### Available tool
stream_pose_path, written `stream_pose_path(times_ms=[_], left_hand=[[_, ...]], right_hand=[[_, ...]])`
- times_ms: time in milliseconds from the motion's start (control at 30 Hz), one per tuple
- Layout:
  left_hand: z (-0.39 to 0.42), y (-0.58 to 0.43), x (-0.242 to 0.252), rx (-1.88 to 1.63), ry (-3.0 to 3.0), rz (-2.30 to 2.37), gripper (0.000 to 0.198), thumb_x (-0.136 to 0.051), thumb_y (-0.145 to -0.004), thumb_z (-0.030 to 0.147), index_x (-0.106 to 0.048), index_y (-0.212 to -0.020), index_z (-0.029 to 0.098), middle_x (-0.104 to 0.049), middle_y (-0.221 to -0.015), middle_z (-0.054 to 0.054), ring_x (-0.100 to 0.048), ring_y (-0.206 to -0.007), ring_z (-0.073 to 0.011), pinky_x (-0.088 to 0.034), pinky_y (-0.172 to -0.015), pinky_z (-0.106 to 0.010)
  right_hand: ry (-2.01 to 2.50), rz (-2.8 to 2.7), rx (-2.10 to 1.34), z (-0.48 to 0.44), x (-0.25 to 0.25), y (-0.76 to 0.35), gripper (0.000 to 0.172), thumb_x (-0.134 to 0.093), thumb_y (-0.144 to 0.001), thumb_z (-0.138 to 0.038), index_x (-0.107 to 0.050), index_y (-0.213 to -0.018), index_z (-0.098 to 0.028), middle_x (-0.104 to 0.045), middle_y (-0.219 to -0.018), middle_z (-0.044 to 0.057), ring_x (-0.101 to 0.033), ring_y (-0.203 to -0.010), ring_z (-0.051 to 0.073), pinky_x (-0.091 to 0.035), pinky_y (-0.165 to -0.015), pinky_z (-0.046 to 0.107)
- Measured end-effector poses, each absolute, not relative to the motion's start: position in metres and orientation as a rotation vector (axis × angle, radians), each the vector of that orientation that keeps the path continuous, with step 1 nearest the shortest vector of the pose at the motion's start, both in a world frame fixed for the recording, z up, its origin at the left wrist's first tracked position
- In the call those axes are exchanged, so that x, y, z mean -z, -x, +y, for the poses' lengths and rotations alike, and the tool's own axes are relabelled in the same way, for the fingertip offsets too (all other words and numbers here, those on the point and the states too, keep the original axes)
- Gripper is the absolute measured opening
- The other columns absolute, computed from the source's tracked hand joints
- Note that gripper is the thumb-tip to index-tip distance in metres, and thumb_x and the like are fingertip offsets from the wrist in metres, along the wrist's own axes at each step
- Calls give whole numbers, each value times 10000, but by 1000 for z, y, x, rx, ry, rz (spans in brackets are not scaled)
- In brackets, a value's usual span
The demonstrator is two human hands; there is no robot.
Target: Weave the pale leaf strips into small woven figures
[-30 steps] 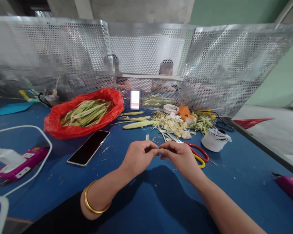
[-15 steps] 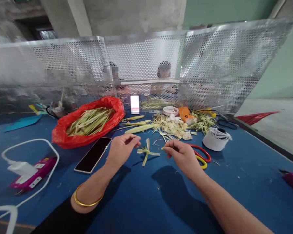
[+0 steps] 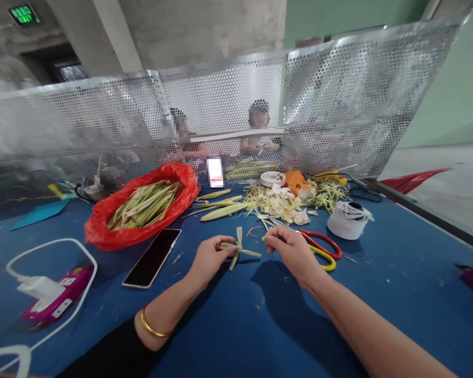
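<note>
A small cross-shaped piece of pale green leaf strips stands between my hands, its arms spreading from a knotted centre. My left hand pinches its left arm between thumb and fingers. To the right, my right hand is closed in a pinch with a tiny pale yellowish bit at its fingertips, too small to name. It stays apart from the cross. Just beyond the right hand lie scissors with one red and one yellow handle loop, their blades partly hidden by the hand.
A red plastic bag of leaf strips and a dark phone lie left, beside a purple power strip. Leaf scraps, a tape roll and a white spool are behind. A perforated metal screen borders the table; two people sit beyond.
My left hand has moved right and down and now pinches the cross's left arm. The right hand keeps its pinch almost in place. The camera view has shifted slightly.
</note>
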State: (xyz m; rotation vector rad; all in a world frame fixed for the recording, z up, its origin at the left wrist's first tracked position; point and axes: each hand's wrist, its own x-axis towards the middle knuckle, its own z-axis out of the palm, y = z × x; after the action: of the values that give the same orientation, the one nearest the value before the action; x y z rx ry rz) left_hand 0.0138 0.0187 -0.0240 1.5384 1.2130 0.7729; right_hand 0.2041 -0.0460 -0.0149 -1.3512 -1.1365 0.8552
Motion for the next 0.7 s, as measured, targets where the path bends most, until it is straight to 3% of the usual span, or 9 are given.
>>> stream_pose_path(times_ms=[100, 200, 267, 367, 533, 700], left_hand=[[18, -17, 22, -785, -1363, 1186, 249, -724, -690, 336, -705, -842, 140, -732, -741, -67, -673, -688, -163, -498, -636, -252], [16, -20, 16, -807, -1211, 1148, 247, -770, -646, 334, -696, -769, 133, -723, -724, -68, -663, -637, -144, -508, -630, -249], [13, -22, 11, -835, -1147, 1131, 249, -778, -640, 328, -687, -760, 130, -716, -729, -63, -653, -606, -130, -511, -620, -247], [7, -27, 3, -882, -1104, 1088, 245, -768, -657, 325, -677, -767, 126, -715, -746, -62, -651, -603, -125, -514, -627, -249], [-2, -33, -2, -871, -1075, 1033, 235, -766, -663, 314, -685, -763, 117, -715, -712, -65, -646, -605, -128, -503, -627, -237], [-1, -27, 3, -778, -985, 989, 234, -728, -725, 330, -708, -788, 105, -729, -750, -81, -664, -640, -131, -501, -639, -224]], right_hand=[[1357, -1178, -841, -47, 14, -204, 185, -576, -764, -344, -587, -666, -188, -611, -613, 1, -577, -631, 170, -428, -654, 302], [1326, -1245, -813, -49, 13, -205, 181, -589, -768, -344, -600, -673, -190, -689, -855, 66, -623, -892, 226, -428, -823, 357], [1292, -1279, -817, -50, 10, -205, 166, -600, -767, -331, -600, -671, -195, -689, -1013, 91, -588, -1076, 259, -389, -930, 395], [1278, -1305, -864, -53, 6, -207, 136, -614, -758, -316, -602, -682, -204, -686, -1083, 104, -545, -1173, 283, -367, -968, 414], [1338, -1337, -880, -53, 7, -208, 148, -615, -767, -344, -618, -711, -207, -710, -942, 71, -608, -980, 257, -423, -842, 353], [1419, -1355, -847, -52, 12, -207, 176, -598, -789, -359, -658, -758, -196, -684, -812, 41, -576, -788, 204, -418, -724, 319]])
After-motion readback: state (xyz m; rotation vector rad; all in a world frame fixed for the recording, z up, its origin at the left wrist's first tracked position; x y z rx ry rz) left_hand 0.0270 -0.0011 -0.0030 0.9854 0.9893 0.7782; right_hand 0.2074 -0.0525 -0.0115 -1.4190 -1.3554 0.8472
